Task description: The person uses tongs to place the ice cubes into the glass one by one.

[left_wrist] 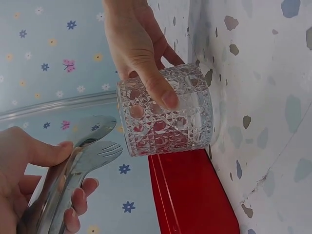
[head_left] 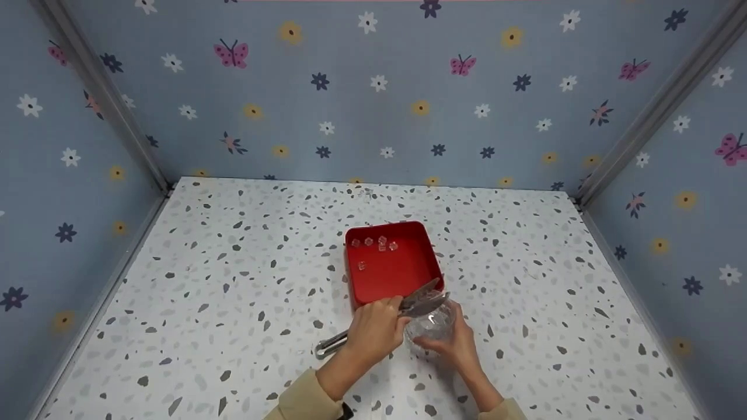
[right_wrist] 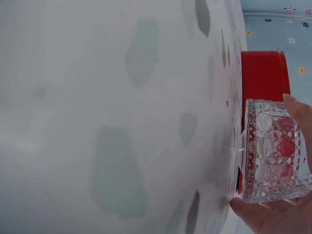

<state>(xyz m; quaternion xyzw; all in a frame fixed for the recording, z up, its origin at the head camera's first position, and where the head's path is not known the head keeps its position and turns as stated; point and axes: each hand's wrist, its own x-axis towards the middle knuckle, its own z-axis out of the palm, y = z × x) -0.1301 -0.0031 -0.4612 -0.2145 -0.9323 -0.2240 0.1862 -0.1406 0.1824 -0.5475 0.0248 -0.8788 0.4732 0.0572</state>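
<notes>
My left hand [head_left: 376, 329] grips metal tongs [head_left: 332, 344] with one spoon-shaped end and one fork-shaped end. Those ends hover over the mouth of a clear cut-glass tumbler [head_left: 433, 324], slightly parted, and nothing shows between them in the left wrist view. Thumb and fingers of my right hand [head_left: 461, 344] wrap round the tumbler [left_wrist: 165, 112], which stands upright on or very close to the table. Whether anything lies inside the glass I cannot tell. Beyond both hands is a red square tray [head_left: 402, 274], with several small clear cubes [head_left: 382, 240] near its far left corner.
A white speckled tabletop [head_left: 233, 303] carries everything. Blue flowered panels [head_left: 373, 116] enclose it at the back and both sides, with metal posts [head_left: 111, 99] at the corners. The tray's near wall sits close to the glass.
</notes>
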